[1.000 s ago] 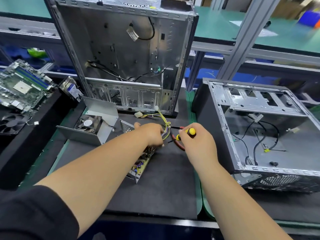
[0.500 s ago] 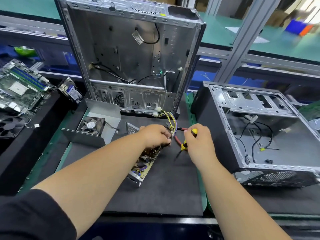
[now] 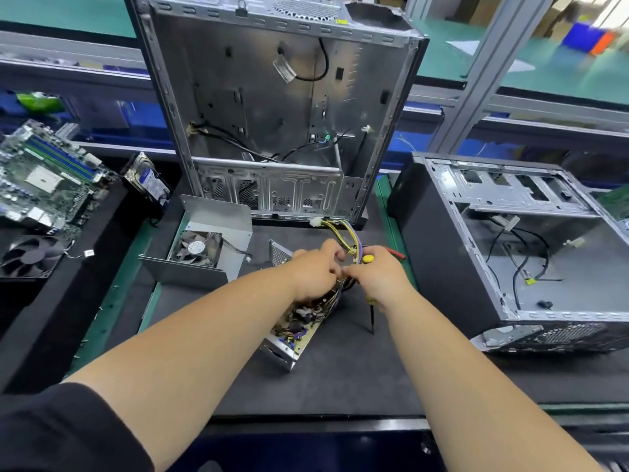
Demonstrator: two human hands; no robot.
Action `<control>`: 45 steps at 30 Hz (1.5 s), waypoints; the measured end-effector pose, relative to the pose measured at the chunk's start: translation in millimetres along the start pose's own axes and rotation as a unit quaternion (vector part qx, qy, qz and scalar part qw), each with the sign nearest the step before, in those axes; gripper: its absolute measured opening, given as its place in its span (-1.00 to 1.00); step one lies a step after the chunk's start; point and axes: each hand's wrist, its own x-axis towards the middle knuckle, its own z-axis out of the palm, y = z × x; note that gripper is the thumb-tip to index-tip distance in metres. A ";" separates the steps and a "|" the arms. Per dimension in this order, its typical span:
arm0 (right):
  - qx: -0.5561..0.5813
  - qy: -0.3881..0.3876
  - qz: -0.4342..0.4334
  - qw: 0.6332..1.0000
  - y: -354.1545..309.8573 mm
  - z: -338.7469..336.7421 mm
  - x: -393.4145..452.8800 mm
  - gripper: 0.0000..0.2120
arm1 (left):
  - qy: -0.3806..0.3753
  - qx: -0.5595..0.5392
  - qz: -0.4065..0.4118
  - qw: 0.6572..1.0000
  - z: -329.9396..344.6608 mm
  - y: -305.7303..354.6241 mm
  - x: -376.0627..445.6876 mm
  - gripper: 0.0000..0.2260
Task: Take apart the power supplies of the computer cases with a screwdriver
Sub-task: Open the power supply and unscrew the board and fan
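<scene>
Dark grey foam matting covers the near part of the tabletop, and both bare forearms reach across it. On the mat lies the opened power supply, its circuit board and components exposed in a tilted metal tray. The left hand rests on the top of that unit, fingers curled around the wire bundle of yellow, purple and black leads; its grip is closed on the wires. Touching it, the right hand has its grip wrapped around a yellow-handled screwdriver, the dark shaft pointing down with its tip at the mat. Just beyond the hands, red handles of another tool show; which tool, I cannot tell. To the left sits the removed power supply cover with its fan. Farther back an upright computer case stands open, another case lies on its side at right, and a motherboard rests far left.
</scene>
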 end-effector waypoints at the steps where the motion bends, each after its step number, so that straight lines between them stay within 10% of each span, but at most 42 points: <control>1: -0.021 0.005 -0.002 1.000 0.8 -0.6 1.6 -0.66 | 0.009 -0.003 0.017 1.000 -1.8 -5.8 -2.6 -0.75; 18: -0.170 -0.112 -0.106 0.973 -36.2 0.5 -36.6 -0.77 | 0.114 0.050 0.133 0.983 -2.1 -33.3 -9.5 -0.79; 24: -0.174 -0.139 -0.119 0.968 -54.0 13.1 -29.4 -0.78 | 0.140 0.061 0.050 0.987 -10.0 -50.3 -29.7 -0.56; 37: -0.268 0.012 -0.174 0.948 -41.4 -18.4 -32.0 -0.79 | 0.254 -0.161 -0.126 0.945 -3.5 -56.3 -77.6 -0.84; 45: -0.091 -0.003 -0.162 0.983 -15.8 -31.9 -53.5 -0.67 | 0.187 0.069 -0.131 0.971 11.9 -27.8 -67.8 -0.58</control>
